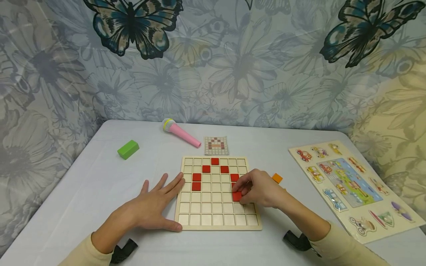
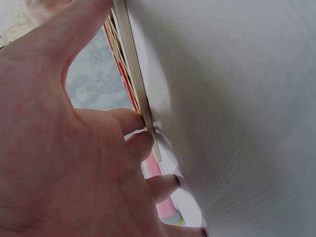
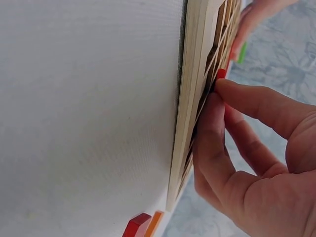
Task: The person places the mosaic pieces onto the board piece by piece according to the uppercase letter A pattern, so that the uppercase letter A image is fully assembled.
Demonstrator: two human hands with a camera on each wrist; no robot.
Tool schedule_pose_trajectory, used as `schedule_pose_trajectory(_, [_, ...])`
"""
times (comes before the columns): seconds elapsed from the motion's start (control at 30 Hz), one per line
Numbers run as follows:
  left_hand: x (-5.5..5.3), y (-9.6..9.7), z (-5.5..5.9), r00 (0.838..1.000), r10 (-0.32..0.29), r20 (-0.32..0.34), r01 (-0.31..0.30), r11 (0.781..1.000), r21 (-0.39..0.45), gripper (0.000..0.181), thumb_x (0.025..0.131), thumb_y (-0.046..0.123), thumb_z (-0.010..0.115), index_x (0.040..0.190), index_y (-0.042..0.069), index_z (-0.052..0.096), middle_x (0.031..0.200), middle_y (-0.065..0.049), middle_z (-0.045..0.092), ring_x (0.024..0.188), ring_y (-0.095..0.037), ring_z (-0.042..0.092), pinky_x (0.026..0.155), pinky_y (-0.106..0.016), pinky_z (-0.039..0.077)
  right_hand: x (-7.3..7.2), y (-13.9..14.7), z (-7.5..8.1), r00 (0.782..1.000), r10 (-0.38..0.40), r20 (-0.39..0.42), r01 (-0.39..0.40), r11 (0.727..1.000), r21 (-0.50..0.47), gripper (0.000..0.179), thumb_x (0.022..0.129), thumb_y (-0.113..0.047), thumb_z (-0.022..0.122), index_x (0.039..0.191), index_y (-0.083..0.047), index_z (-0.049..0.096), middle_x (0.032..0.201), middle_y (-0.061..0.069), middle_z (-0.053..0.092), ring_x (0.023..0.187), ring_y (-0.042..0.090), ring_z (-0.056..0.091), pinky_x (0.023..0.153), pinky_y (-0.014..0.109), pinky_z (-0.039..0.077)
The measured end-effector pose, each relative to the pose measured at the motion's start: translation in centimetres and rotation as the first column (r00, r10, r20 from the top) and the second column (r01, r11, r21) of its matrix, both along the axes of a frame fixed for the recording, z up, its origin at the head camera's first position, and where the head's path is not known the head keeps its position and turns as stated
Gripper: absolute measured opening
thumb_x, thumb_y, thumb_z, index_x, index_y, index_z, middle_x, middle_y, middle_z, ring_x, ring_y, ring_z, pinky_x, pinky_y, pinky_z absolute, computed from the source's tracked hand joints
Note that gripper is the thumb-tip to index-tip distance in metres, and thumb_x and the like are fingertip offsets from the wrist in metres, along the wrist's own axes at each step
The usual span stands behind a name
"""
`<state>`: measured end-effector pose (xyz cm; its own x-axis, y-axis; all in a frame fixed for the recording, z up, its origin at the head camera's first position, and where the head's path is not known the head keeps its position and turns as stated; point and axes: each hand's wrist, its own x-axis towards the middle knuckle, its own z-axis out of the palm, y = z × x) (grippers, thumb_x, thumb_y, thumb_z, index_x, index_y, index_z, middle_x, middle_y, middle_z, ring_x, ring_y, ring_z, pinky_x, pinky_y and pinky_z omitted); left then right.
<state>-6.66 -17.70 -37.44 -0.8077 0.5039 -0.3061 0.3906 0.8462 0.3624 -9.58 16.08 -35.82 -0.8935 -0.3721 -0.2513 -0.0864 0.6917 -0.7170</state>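
Note:
A wooden grid board lies on the table with several red tiles set in its squares, forming a peaked shape. My left hand is spread flat, with its fingertips and thumb at the board's left edge, as the left wrist view also shows. Over the board's right side, my right hand pinches a red square tile between thumb and fingers at a grid square. In the right wrist view that tile is a small red edge at the fingertips. The hand partly covers another red tile just above it.
Behind the board lie a small pattern card and a pink toy microphone. A green block stands at the left. An orange tile lies right of the board, near a red block. A picture puzzle board fills the right side.

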Motion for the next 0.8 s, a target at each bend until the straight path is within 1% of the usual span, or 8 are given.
schedule_pose_trajectory(0.23, [-0.02, 0.03, -0.11, 1.000, -0.001, -0.006, 0.001, 1.000, -0.006, 0.127, 0.074, 0.079, 0.076, 0.169, 0.021, 0.015, 0.177, 0.009, 0.000, 0.162, -0.041, 0.006, 0.109, -0.088, 0.008, -0.06, 0.00, 0.00, 0.999, 0.001, -0.038, 0.000, 1.000, 0.031, 0.026, 0.073, 0.006, 0.085, 0.091, -0.011, 0.080, 0.082, 0.000, 0.071, 0.075, 0.014, 0.062, 0.067, 0.025, 0.055])
schedule_pose_trajectory(0.5, [-0.07, 0.11, -0.24, 1.000, 0.002, -0.020, -0.002, 1.000, -0.008, 0.127, 0.074, 0.077, 0.077, 0.169, 0.020, 0.016, 0.177, 0.007, 0.002, 0.162, -0.042, 0.007, 0.109, -0.088, 0.008, 0.02, -0.03, -0.02, 0.999, -0.004, -0.041, 0.006, 0.999, 0.046, 0.027, 0.072, 0.006, 0.085, 0.090, -0.012, 0.081, 0.080, 0.000, 0.070, 0.074, 0.014, 0.062, 0.067, 0.026, 0.054])
schedule_pose_trajectory(0.8, [-0.03, 0.04, -0.34, 1.000, 0.002, -0.007, -0.002, 1.000, 0.000, 0.128, 0.073, 0.079, 0.076, 0.169, 0.021, 0.015, 0.177, 0.009, 0.001, 0.162, -0.042, 0.006, 0.109, -0.088, 0.007, 0.03, 0.04, -0.08, 0.999, 0.018, -0.045, -0.017, 0.999, 0.038, 0.028, 0.071, 0.006, 0.085, 0.091, -0.013, 0.079, 0.080, 0.000, 0.069, 0.076, 0.014, 0.062, 0.068, 0.026, 0.054])
